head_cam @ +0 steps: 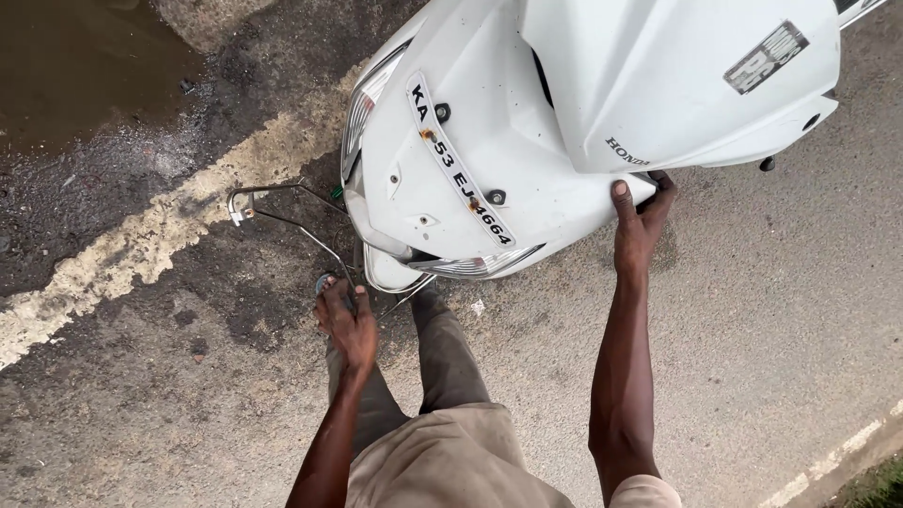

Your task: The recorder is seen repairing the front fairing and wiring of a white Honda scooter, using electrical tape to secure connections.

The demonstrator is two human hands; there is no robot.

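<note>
A white scooter (527,113) stands on the road, its front panel with the number plate facing me. My right hand (640,221) grips the lower edge of the white side panel, thumb on top and fingers curled underneath. My left hand (348,320) hangs lower, fingers loosely curled, just below the scooter's front mudguard (390,273) and next to a thin bent metal guard frame (282,212) that juts out to the left. Whether the left hand touches the frame is unclear. My legs in beige trousers (442,442) stand right in front of the scooter.
Grey asphalt (752,329) surrounds the scooter. A worn pale painted line (141,245) runs diagonally at left. A brown puddle (75,66) lies at the top left. A thin white line and some grass sit at the bottom right corner.
</note>
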